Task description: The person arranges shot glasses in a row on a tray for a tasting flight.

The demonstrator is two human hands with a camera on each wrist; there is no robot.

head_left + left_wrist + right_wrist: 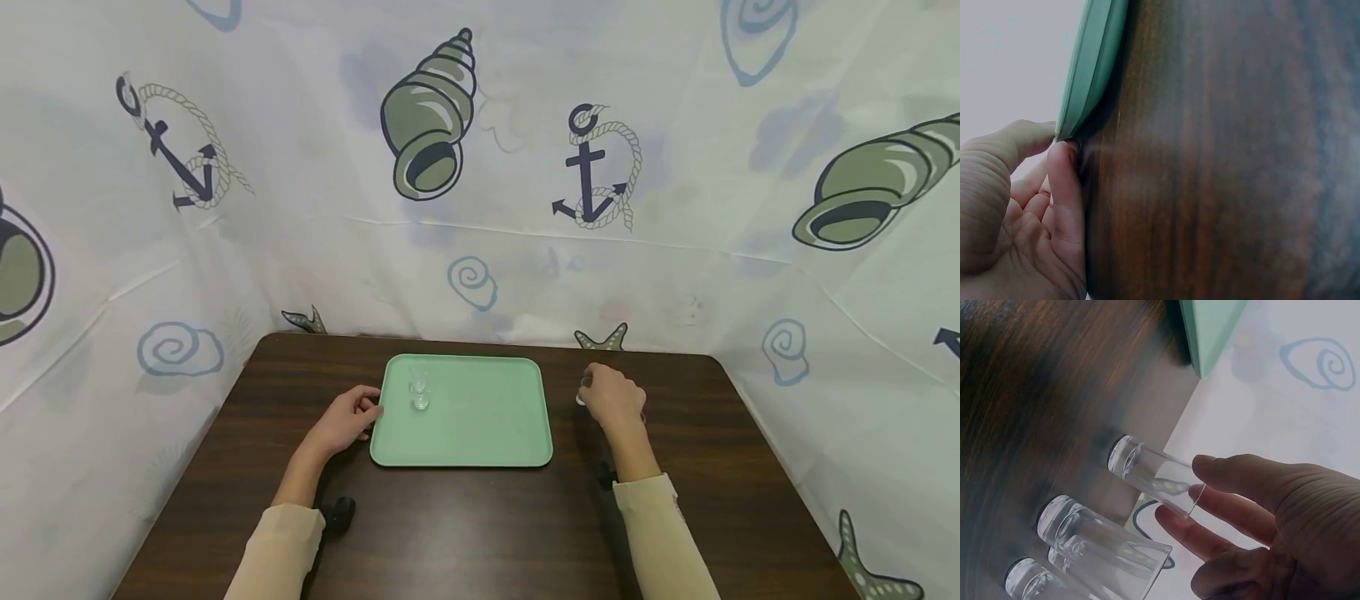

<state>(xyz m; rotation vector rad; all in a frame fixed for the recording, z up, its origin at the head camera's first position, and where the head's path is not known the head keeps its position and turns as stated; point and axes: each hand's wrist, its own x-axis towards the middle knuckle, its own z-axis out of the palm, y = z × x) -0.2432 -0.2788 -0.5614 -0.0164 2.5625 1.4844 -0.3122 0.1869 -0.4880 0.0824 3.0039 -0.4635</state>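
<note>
A clear shot glass (421,402) stands on the left part of the green tray (480,437). My left hand (348,419) is at the tray's left side. In the left wrist view its thumb lies on the rim of the tray (1088,69) and a finger sits just under it, pinching the edge. Right of the tray, my right hand (613,395) reaches over the table. The right wrist view shows its thumb and fingers pinching the rim of a clear shot glass (1154,475), whose thick base is by the tabletop.
Several more clear glasses (1100,547) stand close beside the pinched one in the right wrist view. The dark wooden table (465,542) ends at a patterned cloth (517,275) that hangs behind it and along both sides.
</note>
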